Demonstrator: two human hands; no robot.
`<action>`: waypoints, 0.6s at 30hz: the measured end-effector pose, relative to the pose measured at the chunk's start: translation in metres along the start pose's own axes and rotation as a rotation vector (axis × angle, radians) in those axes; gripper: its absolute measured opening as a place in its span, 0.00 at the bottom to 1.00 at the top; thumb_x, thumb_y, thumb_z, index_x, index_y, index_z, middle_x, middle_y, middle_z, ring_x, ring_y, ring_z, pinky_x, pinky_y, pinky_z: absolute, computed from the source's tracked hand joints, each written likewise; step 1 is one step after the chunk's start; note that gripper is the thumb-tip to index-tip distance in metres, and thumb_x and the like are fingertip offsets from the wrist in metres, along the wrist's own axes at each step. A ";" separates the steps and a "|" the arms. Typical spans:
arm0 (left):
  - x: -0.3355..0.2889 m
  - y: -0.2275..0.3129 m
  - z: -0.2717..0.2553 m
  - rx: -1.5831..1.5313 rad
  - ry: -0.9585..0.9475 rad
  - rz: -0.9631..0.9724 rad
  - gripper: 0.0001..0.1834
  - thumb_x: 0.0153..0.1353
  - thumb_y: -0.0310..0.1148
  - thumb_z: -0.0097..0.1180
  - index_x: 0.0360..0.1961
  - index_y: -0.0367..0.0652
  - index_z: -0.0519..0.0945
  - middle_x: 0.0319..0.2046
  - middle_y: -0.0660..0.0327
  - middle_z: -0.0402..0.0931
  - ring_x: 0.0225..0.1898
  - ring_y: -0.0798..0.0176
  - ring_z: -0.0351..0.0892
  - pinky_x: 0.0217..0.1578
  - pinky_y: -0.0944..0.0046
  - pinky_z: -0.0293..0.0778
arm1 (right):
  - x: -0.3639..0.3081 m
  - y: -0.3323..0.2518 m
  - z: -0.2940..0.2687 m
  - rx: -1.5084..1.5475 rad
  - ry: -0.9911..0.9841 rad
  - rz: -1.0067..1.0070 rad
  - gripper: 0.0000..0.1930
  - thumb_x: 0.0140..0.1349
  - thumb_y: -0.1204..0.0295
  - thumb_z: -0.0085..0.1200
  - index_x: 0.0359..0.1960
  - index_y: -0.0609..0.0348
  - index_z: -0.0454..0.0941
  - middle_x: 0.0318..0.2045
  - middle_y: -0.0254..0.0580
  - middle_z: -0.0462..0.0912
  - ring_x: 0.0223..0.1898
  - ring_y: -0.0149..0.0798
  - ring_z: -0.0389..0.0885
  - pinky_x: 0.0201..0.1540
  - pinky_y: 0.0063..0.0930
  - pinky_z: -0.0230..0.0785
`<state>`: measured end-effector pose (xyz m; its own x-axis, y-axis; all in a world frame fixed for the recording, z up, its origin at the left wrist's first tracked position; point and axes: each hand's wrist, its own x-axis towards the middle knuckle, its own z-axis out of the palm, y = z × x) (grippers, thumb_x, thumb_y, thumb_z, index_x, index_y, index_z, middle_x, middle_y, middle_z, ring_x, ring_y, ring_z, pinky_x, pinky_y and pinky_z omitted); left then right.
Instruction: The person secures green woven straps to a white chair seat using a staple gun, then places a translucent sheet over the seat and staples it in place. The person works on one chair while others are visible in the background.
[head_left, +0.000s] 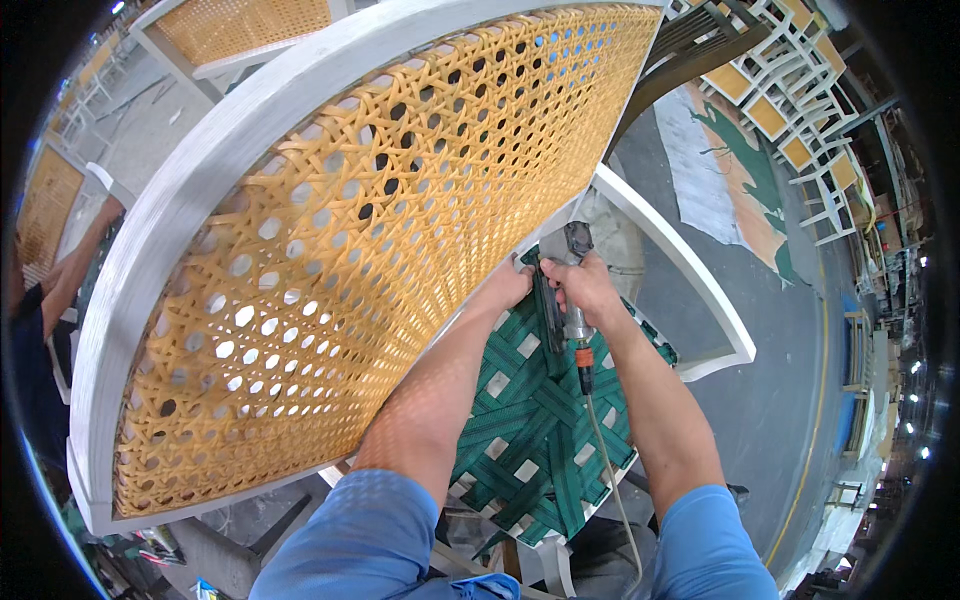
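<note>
My right hand [582, 285] is wrapped round a pneumatic staple gun [578, 238], a grey and black tool with an orange-collared air hose [606, 450] running down toward me. The tool is over the back edge of a chair seat woven from green webbing [530, 425]. Close beside it, my left hand [512, 284] is curled at the seat's back edge, pinching the end of a green webbing strap [541, 290]; its fingertips are partly hidden. The white chair frame [690, 255] curves round the seat, and its tall cane backrest [400, 200] rises on my left.
Another person's arm [75, 265] shows at the far left, near another cane chair [50, 205]. A dark slatted chair [690, 60] stands behind. Several white chairs [790, 110] are grouped at the far right. A torn sheet [715, 180] lies on the grey floor [740, 420].
</note>
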<state>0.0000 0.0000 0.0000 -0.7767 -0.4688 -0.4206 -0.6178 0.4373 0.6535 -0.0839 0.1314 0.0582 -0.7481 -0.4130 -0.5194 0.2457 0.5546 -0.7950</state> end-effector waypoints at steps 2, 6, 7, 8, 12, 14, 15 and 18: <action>-0.003 -0.007 -0.008 -0.004 0.008 0.013 0.36 0.70 0.56 0.55 0.72 0.47 0.75 0.64 0.46 0.80 0.67 0.46 0.78 0.65 0.47 0.73 | -0.005 -0.003 -0.002 -0.015 -0.025 0.003 0.16 0.65 0.68 0.69 0.47 0.62 0.78 0.28 0.36 0.81 0.19 0.30 0.76 0.20 0.30 0.69; -0.008 0.002 -0.006 -0.051 -0.012 -0.003 0.36 0.69 0.56 0.55 0.72 0.46 0.75 0.65 0.47 0.80 0.67 0.46 0.78 0.65 0.47 0.73 | -0.013 -0.005 0.004 0.046 0.054 -0.059 0.14 0.65 0.68 0.68 0.43 0.64 0.79 0.28 0.36 0.82 0.19 0.31 0.76 0.20 0.30 0.69; -0.007 0.011 -0.006 -0.082 -0.027 0.004 0.36 0.69 0.56 0.55 0.72 0.46 0.75 0.65 0.47 0.79 0.67 0.46 0.78 0.65 0.47 0.73 | -0.010 -0.004 -0.003 0.026 0.063 -0.045 0.13 0.66 0.68 0.69 0.43 0.64 0.80 0.29 0.36 0.82 0.20 0.31 0.76 0.20 0.30 0.69; -0.008 0.017 -0.005 -0.135 -0.052 0.004 0.36 0.69 0.56 0.55 0.72 0.47 0.75 0.65 0.47 0.79 0.67 0.46 0.78 0.65 0.47 0.73 | -0.006 -0.003 -0.011 0.007 0.073 -0.030 0.13 0.66 0.69 0.69 0.42 0.63 0.80 0.29 0.36 0.82 0.20 0.31 0.76 0.19 0.31 0.69; -0.007 0.003 -0.012 -0.134 -0.052 -0.065 0.36 0.69 0.56 0.55 0.73 0.49 0.74 0.65 0.47 0.79 0.67 0.45 0.78 0.65 0.47 0.73 | -0.010 -0.013 0.001 -0.038 0.055 -0.010 0.13 0.66 0.68 0.69 0.43 0.63 0.80 0.28 0.36 0.82 0.20 0.31 0.77 0.19 0.31 0.70; -0.008 0.011 -0.015 -0.137 -0.070 -0.058 0.36 0.70 0.58 0.53 0.73 0.49 0.74 0.64 0.47 0.80 0.66 0.45 0.79 0.65 0.46 0.73 | -0.009 -0.011 -0.003 -0.029 0.089 -0.053 0.13 0.66 0.68 0.69 0.42 0.65 0.79 0.28 0.36 0.82 0.20 0.31 0.77 0.19 0.31 0.70; -0.011 0.013 -0.012 -0.135 -0.093 -0.055 0.36 0.70 0.58 0.52 0.72 0.50 0.74 0.64 0.47 0.80 0.66 0.45 0.79 0.65 0.46 0.72 | -0.011 -0.005 -0.006 -0.021 0.112 -0.062 0.14 0.66 0.68 0.69 0.42 0.65 0.79 0.28 0.37 0.82 0.20 0.32 0.77 0.19 0.31 0.70; -0.011 0.025 -0.007 -0.137 -0.104 -0.087 0.37 0.71 0.61 0.49 0.70 0.48 0.77 0.62 0.47 0.81 0.66 0.45 0.79 0.65 0.46 0.72 | -0.005 0.000 -0.021 0.004 0.103 -0.033 0.15 0.66 0.68 0.69 0.45 0.66 0.79 0.29 0.37 0.82 0.20 0.32 0.77 0.19 0.31 0.70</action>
<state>-0.0057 0.0107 0.0254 -0.7338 -0.4157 -0.5374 -0.6664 0.2865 0.6883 -0.0929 0.1490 0.0677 -0.8151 -0.3547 -0.4581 0.2223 0.5387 -0.8126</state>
